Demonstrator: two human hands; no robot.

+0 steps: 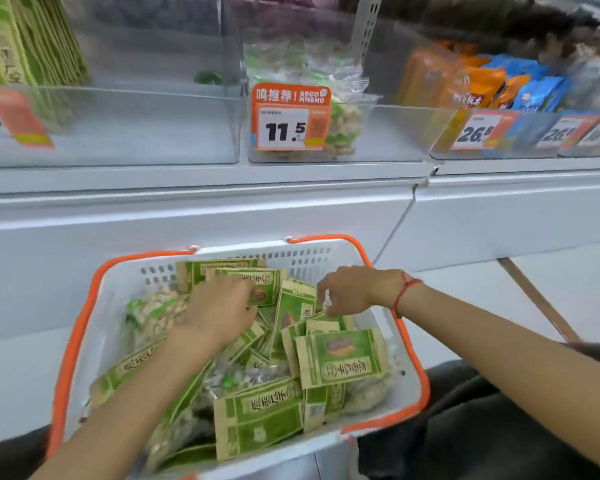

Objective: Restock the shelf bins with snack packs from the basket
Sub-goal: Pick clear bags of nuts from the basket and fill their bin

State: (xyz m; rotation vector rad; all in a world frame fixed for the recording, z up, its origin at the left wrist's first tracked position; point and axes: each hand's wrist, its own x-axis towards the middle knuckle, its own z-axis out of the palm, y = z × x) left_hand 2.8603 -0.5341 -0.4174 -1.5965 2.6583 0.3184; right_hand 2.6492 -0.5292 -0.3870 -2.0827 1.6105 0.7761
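A white basket with orange handles sits low in front of me, full of several green and tan snack packs and clear bags of nuts. My left hand reaches into the middle of the basket, fingers curled over a green pack. My right hand, with a red string on its wrist, hovers over the packs at the basket's far right, fingers loosely curled; whether it pinches anything I cannot tell. Above, a clear shelf bin stands nearly bare, beside a bin holding nut bags.
Green boxed packs stand in the bin at the upper left. Orange and blue snack bags fill the bins at the upper right. Orange price tags hang on the bin fronts. A white shelf ledge runs between bins and basket.
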